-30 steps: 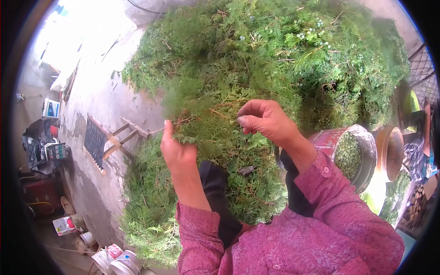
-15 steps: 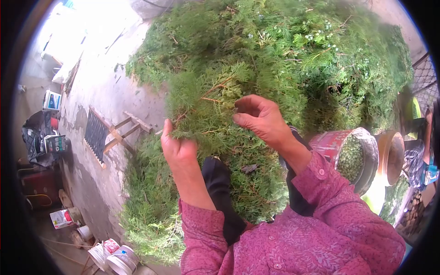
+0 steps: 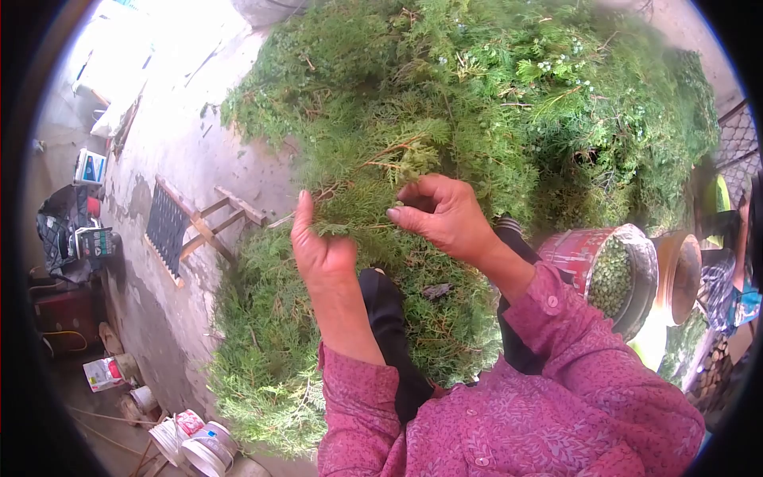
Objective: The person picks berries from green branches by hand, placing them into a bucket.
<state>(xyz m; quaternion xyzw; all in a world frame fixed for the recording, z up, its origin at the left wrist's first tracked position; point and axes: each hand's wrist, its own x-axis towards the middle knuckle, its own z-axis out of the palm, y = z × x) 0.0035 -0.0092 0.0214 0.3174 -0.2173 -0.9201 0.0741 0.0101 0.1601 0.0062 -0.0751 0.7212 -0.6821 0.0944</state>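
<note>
A leafy green branch [image 3: 373,179] with brown twigs lies across my left hand [image 3: 322,246], whose thumb points up and whose fingers are curled beneath the foliage. At the right side of this branch, my right hand [image 3: 445,213] has its thumb and index finger close together at the leaves; whatever is between the tips is too small to make out. Behind both hands spreads a large heap of green branches [image 3: 493,103] with small pale berries. More foliage [image 3: 445,322] lies between my legs.
To the right stand a red bucket [image 3: 568,250] holding small green berries [image 3: 610,278] and a tan bucket [image 3: 679,274]. A wooden stool [image 3: 203,230] lies on the concrete at left. White buckets [image 3: 208,449] are at lower left, with a dark bag [image 3: 67,238] farther up.
My left hand has moved slightly right and up with the branch. My right hand has shifted a little left and down, so the two hands are closer together.
</note>
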